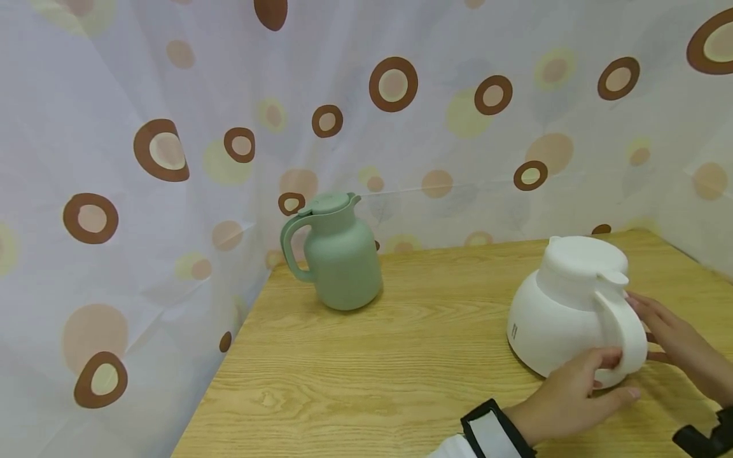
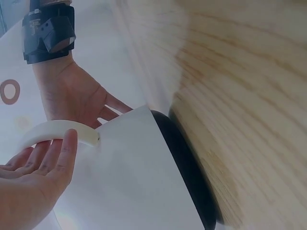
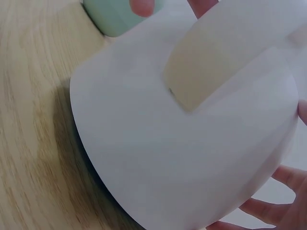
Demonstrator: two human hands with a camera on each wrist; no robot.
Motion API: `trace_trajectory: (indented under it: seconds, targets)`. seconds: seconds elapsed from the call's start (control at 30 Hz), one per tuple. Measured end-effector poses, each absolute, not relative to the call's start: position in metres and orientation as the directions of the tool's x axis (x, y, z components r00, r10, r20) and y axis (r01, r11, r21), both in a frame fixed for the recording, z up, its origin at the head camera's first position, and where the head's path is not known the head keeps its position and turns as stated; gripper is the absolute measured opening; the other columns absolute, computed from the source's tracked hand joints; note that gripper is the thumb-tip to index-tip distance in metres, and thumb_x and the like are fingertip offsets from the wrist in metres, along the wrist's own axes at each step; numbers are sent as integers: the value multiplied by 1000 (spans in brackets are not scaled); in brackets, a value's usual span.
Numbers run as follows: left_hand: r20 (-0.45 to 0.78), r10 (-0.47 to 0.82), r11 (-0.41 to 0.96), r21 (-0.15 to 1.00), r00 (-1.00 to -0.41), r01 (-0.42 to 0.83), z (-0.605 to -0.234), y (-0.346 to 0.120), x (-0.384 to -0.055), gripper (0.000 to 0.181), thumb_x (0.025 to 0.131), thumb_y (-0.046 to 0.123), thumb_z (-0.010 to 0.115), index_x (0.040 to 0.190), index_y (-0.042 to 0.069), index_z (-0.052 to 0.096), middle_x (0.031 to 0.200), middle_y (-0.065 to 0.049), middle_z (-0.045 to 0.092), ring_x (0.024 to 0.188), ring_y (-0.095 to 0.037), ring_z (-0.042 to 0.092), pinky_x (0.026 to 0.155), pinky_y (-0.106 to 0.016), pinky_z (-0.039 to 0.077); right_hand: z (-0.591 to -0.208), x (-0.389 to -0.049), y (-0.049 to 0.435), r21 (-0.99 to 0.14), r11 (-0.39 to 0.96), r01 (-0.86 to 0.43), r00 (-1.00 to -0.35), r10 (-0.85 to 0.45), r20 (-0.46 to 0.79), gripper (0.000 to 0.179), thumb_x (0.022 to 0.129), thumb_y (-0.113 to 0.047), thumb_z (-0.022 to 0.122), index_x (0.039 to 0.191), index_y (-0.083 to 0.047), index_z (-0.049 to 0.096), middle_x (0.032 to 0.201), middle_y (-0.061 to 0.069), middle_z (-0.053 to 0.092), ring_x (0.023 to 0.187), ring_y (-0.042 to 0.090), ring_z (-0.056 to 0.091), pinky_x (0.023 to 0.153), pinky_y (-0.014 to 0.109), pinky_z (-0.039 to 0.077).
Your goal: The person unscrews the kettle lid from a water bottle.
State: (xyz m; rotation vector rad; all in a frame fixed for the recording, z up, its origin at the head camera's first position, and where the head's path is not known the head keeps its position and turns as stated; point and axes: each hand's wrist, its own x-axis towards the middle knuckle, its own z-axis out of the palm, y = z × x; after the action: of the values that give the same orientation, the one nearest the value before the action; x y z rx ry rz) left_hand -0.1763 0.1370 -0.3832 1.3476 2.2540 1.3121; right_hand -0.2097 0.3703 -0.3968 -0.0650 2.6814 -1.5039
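A white round-bellied thermal jug (image 1: 550, 324) with a flat lid stands on the wooden table, its handle (image 1: 627, 324) towards the person. My left hand (image 1: 572, 394) reaches to the lower handle, with fingers in the loop and the thumb held out along the outside. In the left wrist view, fingers of this left hand (image 2: 38, 177) pass behind the handle. My right hand (image 1: 681, 343) is at the jug's right side, its fingers partly hidden by the handle. The right wrist view shows its spread fingers (image 3: 259, 211) along the white body. The jug's dark base (image 2: 184, 167) is close against the table.
A green thermal jug (image 1: 346, 264) stands upright at the table's back left, handle to the left. Behind the wooden table (image 1: 401, 362) and along its sides hangs a pale curtain (image 1: 435, 127) printed with brown rings and dots.
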Motion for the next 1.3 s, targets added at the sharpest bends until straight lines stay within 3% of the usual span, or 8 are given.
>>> trace_trajectory:
  seconds: [0.37, 0.6, 0.83, 1.3]
  targets:
    - [254, 770, 189, 785, -585, 590, -385, 133, -169, 40, 94, 18, 54, 132, 10, 42, 127, 14, 42, 111, 9, 37, 75, -5, 36, -400, -201, 369, -856, 518, -16, -998, -59, -17, 66, 100, -42, 17, 143, 5, -3, 134, 42, 10, 109, 61, 32, 71, 53, 48]
    - [294, 775, 172, 753, -559, 635, -387, 125, -166, 40, 94, 18, 54, 131, 8, 41, 128, 12, 42, 110, 9, 37, 76, -3, 35, -400, -195, 361, -857, 513, -38, -998, -68, 3, 63, 101, -39, 17, 144, 4, -2, 134, 42, 10, 108, 61, 33, 71, 53, 48]
    - [315, 757, 169, 753, -573, 637, -390, 120, -165, 40, 94, 18, 54, 131, 9, 41, 127, 12, 44, 110, 9, 39, 76, -4, 35, -398, -193, 350, -858, 514, -15, -999, -38, -5, 65, 101, -40, 19, 143, 5, 1, 134, 40, 14, 105, 53, 42, 72, 52, 48]
    - [299, 777, 164, 753, -553, 638, -388, 124, -159, 42, 95, 19, 52, 132, 8, 38, 129, 11, 39, 112, 7, 35, 77, -4, 35, -394, -185, 352, -853, 522, 0, -1000, -16, -10, 66, 101, -41, 17, 143, 6, -1, 135, 43, 11, 109, 60, 33, 73, 55, 47]
